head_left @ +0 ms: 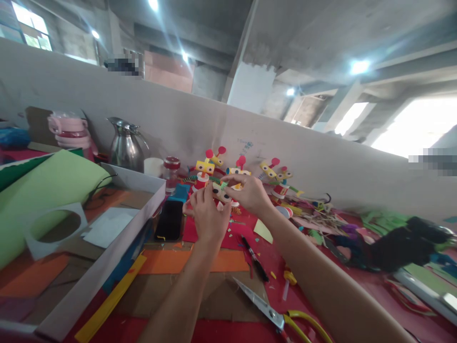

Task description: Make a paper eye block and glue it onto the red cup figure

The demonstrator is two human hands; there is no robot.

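Note:
Both hands meet at a small paper figure's head, a pale yellow roll with two dark round eyes. My left hand grips it from the left and below, its fingers closed round the roll. On the top, my right hand pinches a small green paper piece against the roll. Just behind stand several similar figures, among them one with a yellow head and red discs on top. Under the hands lies red paper with small scraps. What the left fingertips touch behind the roll is hidden.
Open scissors with yellow handles lie in front, near a black pen. A phone and a white box with paper sheets are on the left. Behind stand a steel jug and a jar. Scraps pile up at right.

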